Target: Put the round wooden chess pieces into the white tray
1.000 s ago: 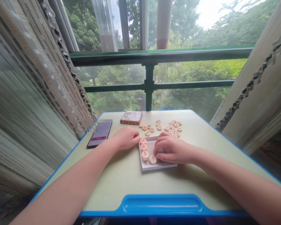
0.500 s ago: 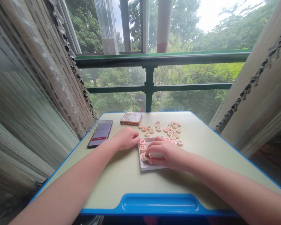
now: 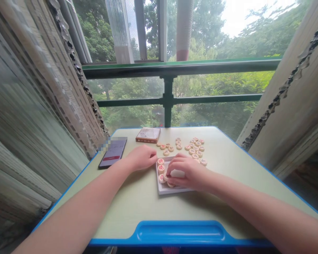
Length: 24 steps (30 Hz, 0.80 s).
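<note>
A shallow white box tray [image 3: 175,191] lies on the table, with several round xiangqi pieces in it. Along its left side sit red-marked pieces, among them a general piece [image 3: 160,161] and a cannon piece [image 3: 161,168]. Over the tray, my right hand [image 3: 187,171] pinches a xiangqi piece [image 3: 166,177] between thumb and fingertips, close to the lower left pieces. The palm hides part of the tray's right half. My left hand [image 3: 142,157] rests at the tray's upper left corner, fingers curled; whether it grips the rim or anything else is hidden.
Loose xiangqi pieces [image 3: 193,151] lie scattered beyond the tray, mostly to its right. A brown-sided box lid [image 3: 148,135] sits at the back. A phone [image 3: 113,152] lies at the left. The table's blue edge has a moulded groove [image 3: 181,230] nearest me; curtains hang either side.
My right hand has shifted slightly, its fingers lifting so that more of the pinched piece and the tray shows. My left hand stays at the corner. The view has tilted very slightly.
</note>
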Motion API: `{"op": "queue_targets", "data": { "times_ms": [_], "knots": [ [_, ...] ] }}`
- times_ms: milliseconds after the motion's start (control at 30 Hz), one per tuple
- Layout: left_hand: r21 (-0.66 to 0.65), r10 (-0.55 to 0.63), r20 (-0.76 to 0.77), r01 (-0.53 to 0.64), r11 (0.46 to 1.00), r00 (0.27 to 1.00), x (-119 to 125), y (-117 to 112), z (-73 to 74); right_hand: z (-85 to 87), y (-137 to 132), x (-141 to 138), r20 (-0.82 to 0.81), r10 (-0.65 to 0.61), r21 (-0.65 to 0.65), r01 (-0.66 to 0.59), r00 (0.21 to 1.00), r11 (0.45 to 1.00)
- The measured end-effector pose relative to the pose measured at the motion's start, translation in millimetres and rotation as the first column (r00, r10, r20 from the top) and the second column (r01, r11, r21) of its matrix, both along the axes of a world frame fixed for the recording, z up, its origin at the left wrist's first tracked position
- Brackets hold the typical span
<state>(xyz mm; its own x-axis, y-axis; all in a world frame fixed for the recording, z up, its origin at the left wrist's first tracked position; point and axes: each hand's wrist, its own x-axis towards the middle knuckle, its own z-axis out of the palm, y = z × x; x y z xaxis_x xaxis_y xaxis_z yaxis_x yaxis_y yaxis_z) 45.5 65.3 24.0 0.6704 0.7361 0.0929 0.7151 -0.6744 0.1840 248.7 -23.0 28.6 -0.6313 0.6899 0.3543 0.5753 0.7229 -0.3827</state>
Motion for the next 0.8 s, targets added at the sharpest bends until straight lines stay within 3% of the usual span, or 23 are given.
{"op": "queue_targets", "data": {
  "times_ms": [367, 800],
  "knots": [
    [-0.02, -0.014, 0.018, 0.014, 1.0, 1.0, -0.1, -0.6, 1.0, -6.7, 2.2, -5.3, 0.024, 0.09, 0.02, -0.09, 0.996, 0.996],
    [-0.015, -0.008, 0.019, 0.008, 1.0, 1.0, -0.1, 0.1, 0.4, -8.2, 4.8, -4.1, 0.036, 0.078, 0.006, -0.078, 0.996, 0.997]
  ]
}}
